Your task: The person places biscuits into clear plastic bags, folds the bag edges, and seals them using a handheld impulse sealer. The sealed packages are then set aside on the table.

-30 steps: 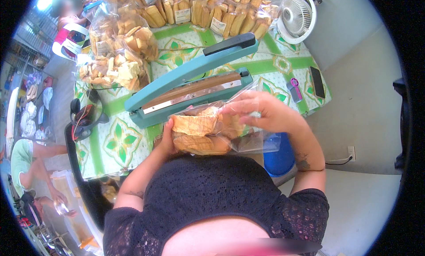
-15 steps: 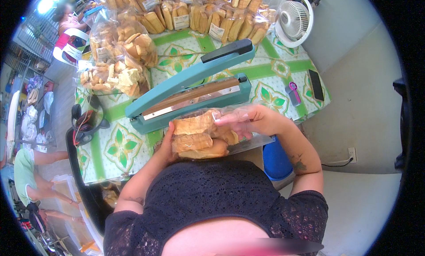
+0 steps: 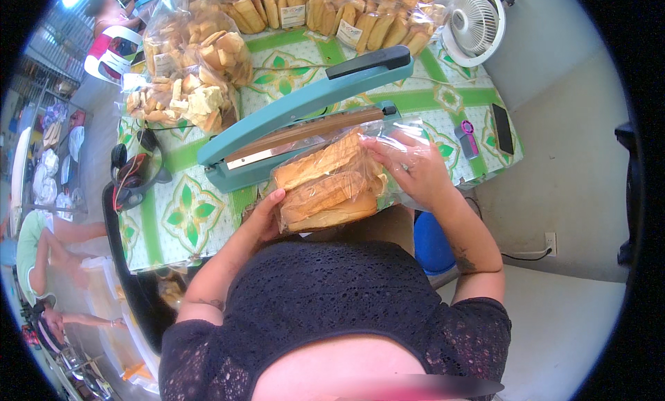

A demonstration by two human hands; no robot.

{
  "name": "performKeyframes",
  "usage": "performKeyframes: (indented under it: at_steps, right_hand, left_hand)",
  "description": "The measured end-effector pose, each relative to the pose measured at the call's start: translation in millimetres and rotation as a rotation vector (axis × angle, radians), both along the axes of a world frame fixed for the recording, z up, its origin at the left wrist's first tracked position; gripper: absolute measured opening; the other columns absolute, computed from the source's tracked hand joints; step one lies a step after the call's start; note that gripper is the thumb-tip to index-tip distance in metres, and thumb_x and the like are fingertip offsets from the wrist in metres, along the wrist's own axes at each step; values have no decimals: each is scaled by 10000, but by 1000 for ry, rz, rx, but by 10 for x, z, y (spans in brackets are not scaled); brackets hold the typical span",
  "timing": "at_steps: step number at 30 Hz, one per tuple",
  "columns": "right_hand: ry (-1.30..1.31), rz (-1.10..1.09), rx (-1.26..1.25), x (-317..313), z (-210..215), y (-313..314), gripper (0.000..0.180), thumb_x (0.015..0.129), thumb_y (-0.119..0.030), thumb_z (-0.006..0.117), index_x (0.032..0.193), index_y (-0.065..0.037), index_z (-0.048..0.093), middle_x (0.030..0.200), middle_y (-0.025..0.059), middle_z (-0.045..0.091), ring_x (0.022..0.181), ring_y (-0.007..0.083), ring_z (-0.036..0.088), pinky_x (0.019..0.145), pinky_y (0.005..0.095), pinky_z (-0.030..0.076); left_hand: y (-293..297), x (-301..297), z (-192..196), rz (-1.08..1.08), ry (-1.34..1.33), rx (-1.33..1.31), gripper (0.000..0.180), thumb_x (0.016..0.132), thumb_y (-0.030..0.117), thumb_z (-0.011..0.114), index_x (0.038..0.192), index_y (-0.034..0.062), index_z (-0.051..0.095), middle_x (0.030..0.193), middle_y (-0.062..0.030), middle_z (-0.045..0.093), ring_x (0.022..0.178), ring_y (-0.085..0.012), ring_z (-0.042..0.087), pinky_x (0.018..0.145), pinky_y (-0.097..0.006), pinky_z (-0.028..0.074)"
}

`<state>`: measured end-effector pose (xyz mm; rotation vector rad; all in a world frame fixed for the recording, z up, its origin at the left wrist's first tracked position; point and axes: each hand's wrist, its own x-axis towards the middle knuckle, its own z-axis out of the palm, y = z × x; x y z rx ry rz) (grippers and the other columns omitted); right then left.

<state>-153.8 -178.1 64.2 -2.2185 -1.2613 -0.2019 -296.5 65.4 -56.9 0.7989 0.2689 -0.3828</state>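
A clear plastic bag of toasted bread slices (image 3: 322,182) is held in front of my chest, tilted up toward the right. My left hand (image 3: 267,212) grips its lower left end, thumb on top, the other fingers hidden beneath. At the bag's loose right end, my right hand (image 3: 410,167) is closed on the clear plastic, fingers over the film. Just beyond the bag stands a teal impulse sealer (image 3: 305,117), its long arm with a black handle raised above the sealing bar. The bag covers part of the sealer's near side.
Bags of bread pieces (image 3: 187,89) stand at the back left, with labelled bags of bread (image 3: 339,16) along the back. A white fan (image 3: 473,27), phone (image 3: 503,129) and pink-and-grey gadget (image 3: 467,139) are right. Headphones (image 3: 135,179) lie left; a blue bin (image 3: 435,245) sits below.
Both hands have raised and tilted the bag, bringing its right end up toward the sealer. My right hand has shifted up and right along the plastic. The view has shifted slightly.
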Motion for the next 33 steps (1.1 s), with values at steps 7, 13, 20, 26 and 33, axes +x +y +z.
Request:
performKeyframes:
  at_steps: [7,13,20,26,33]
  right_hand:
    - [720,-53,405,-44,-146,43,277,738,-89,708,1008,-73,648,918,87,615,844,241,622,807,343,493]
    - [356,281,173,-6,-96,-73,442,654,-92,760,1075,-83,627,1033,95,584,977,252,564,864,351,457]
    - [203,312,31,-102,-119,-76,628,536,-78,753,1139,-183,616,1113,70,458,1080,274,449,944,383,378]
    - [217,300,31,-91,-100,-158,620,552,-55,760,1137,-174,591,1104,79,525,1078,283,478,942,394,376]
    - [413,334,160,-147,-289,-101,482,621,-90,747,1077,-102,590,1038,96,539,1027,270,488,892,371,414]
  left_hand:
    - [-40,43,146,62,-160,-18,945,716,462,645,1436,134,127,1393,-171,336,1255,-319,389,1026,-459,347]
    - [-65,74,51,116,-421,80,1148,634,371,729,1453,192,-55,1460,-148,197,1327,-319,264,1076,-451,250]
    - [-133,120,-37,195,-511,199,1217,574,448,752,1443,173,-53,1453,-171,173,1327,-327,261,1082,-459,243]
    - [-194,119,33,314,-415,175,1204,529,514,756,1424,157,34,1418,-187,212,1312,-343,280,1082,-474,251]
    - [-236,159,78,271,-494,157,1114,608,525,684,1423,177,8,1433,-145,173,1337,-321,232,1081,-463,237]
